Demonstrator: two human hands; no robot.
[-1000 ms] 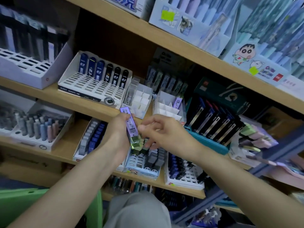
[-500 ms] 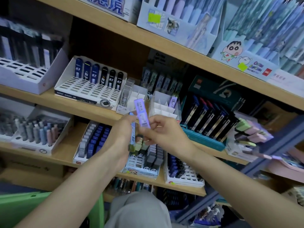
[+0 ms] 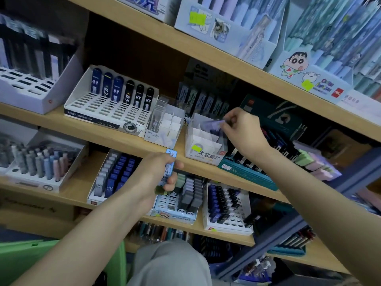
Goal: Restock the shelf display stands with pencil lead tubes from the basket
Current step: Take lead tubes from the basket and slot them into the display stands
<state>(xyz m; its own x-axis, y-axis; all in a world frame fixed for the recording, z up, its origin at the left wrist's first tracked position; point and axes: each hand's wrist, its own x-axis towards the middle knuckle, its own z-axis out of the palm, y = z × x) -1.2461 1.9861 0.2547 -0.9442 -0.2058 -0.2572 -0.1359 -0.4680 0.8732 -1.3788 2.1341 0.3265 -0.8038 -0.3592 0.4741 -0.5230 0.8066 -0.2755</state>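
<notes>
Right hand [image 3: 243,131] moved, pinching purple tube [image 3: 214,122] over stand [image 3: 192,141]; left hand [image 3: 152,174] grips blue tube [image 3: 170,162].

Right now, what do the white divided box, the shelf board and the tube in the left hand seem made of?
White divided box: likely matte cardboard, thin folded partitions.
Shelf board: wood or wood-look laminate, pale smooth face.
Blue tube in the left hand: probably glossy plastic, printed label.

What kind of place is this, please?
Most likely a stationery shop. Wooden shelves carry a display stand of 0.3 lead tubes, cartoon-printed pen boxes and yellow stickers; the right hand holds a purple tube over a white divided box; the left hand grips a blue tube.
</notes>
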